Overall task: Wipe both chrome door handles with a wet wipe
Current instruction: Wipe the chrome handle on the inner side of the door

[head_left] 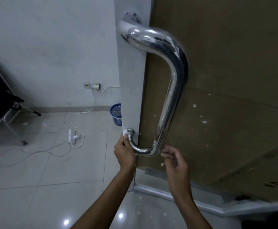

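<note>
A long chrome door handle (171, 90) curves down the edge of a glass door, fixed at a top mount and a bottom mount (129, 131). My left hand (124, 151) presses a small white wet wipe (126, 135) against the handle's lower bend, right by the bottom mount. My right hand (175, 160) hovers just right of the handle's lower corner, fingers apart and holding nothing. Only one handle is in view.
Brown cardboard (225, 80) covers the glass behind the handle. Beyond the door edge are a blue wastebasket (116, 114), a white power strip (71, 135) with cables across the tiled floor, and a chair (1, 104) at the left.
</note>
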